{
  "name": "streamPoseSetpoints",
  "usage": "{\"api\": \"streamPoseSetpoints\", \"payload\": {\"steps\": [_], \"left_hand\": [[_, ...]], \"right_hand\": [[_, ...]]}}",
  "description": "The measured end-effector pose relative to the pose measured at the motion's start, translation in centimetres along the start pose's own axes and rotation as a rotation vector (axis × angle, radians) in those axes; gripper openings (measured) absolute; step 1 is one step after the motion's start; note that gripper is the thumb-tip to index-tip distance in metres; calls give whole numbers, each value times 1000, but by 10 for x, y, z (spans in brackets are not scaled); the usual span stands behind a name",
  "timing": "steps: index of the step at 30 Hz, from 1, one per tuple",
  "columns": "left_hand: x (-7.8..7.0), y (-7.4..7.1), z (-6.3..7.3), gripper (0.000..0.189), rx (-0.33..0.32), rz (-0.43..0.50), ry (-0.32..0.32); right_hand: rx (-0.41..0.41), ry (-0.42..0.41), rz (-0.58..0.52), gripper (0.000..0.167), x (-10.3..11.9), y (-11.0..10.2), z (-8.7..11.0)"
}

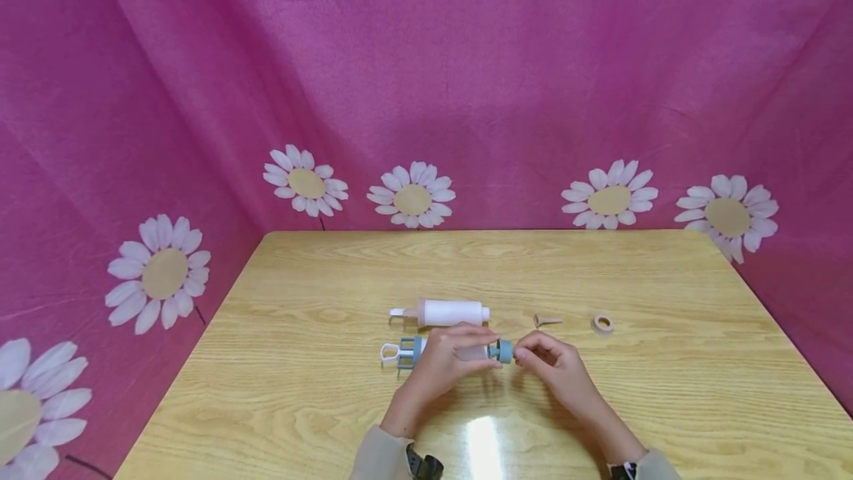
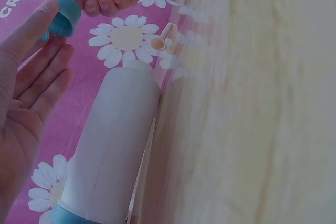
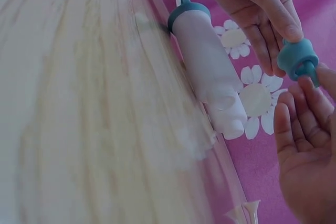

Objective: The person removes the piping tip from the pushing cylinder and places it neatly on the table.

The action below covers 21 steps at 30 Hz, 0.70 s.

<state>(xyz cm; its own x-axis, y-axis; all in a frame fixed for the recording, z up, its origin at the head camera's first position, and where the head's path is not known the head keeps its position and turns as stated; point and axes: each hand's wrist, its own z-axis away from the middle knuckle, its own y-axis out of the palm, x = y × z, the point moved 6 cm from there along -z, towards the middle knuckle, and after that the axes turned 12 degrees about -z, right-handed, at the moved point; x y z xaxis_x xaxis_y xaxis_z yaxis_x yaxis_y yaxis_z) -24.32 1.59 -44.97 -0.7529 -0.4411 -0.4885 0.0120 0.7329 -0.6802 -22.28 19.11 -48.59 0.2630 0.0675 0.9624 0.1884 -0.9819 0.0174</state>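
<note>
Between thumb and fingers my left hand [image 1: 445, 360] pinches a teal ring cap [image 3: 295, 56]. My right hand [image 1: 558, 370] meets it from the other side, thumb and fingers pinching a small teal nozzle [image 3: 310, 73] that pokes out through the cap. Below the left hand lies a pastry syringe with a white barrel [image 2: 113, 140], teal collar [image 1: 416, 352] and white looped plunger handle [image 1: 389, 352]. In the head view the left hand hides much of that barrel.
Behind the hands, a second white syringe [image 1: 453, 312] with a tan collar lies on the wooden table [image 1: 300, 302]. To its right are a tan cone nozzle [image 1: 548, 320] and a tan ring cap [image 1: 603, 325]. A pink flowered cloth [image 1: 466, 58] hangs around the table.
</note>
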Motion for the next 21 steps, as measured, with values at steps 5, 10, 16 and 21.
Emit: {"api": "streamPoseSetpoints", "payload": {"steps": [5, 10, 16, 21], "left_hand": [[0, -1, 1, 32, -23, -11, 8], [-2, -3, 1, 33, -51, -13, 12], [1, -2, 1, 34, -37, 1, -9], [3, -4, 2, 33, -25, 0, -21]], "right_hand": [[-18, 16, -4, 21, -2, 3, -2], [10, 0, -21, 23, -2, 11, -5], [10, -17, -28, 20, -2, 13, -5], [22, -15, -53, 23, 0, 13, -4]]}}
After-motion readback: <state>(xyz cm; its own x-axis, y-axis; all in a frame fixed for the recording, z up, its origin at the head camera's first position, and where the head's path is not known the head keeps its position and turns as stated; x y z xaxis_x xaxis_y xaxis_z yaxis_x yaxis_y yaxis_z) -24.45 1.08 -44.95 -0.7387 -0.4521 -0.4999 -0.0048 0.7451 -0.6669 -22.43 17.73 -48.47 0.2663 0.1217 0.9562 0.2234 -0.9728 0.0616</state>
